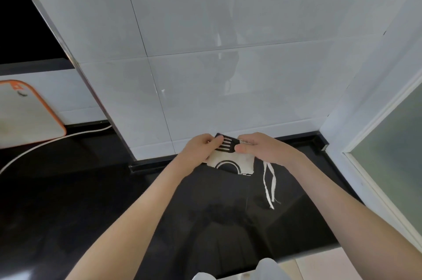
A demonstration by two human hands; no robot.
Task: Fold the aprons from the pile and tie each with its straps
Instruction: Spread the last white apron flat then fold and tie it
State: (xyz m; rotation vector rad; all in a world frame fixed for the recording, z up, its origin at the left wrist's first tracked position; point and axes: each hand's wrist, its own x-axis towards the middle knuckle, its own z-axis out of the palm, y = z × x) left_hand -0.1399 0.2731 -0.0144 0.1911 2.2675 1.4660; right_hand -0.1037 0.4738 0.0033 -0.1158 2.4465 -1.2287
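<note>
Counter [80, 188] rear: apron [237, 162] pinched btwn L fingers [215, 142], R fingers [243, 148].

Glossy white-tiled wall [228, 28] above black counter [68, 188]

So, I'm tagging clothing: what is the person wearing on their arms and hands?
Nothing visible. The left arm and right arm are bare, no sleeves in frame; the left hand and right hand show no gloves, watch or bracelet.

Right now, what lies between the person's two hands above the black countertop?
In the head view, the folded cream fabric apron with black print fills the gap; left hand and right hand both grip it.
</note>
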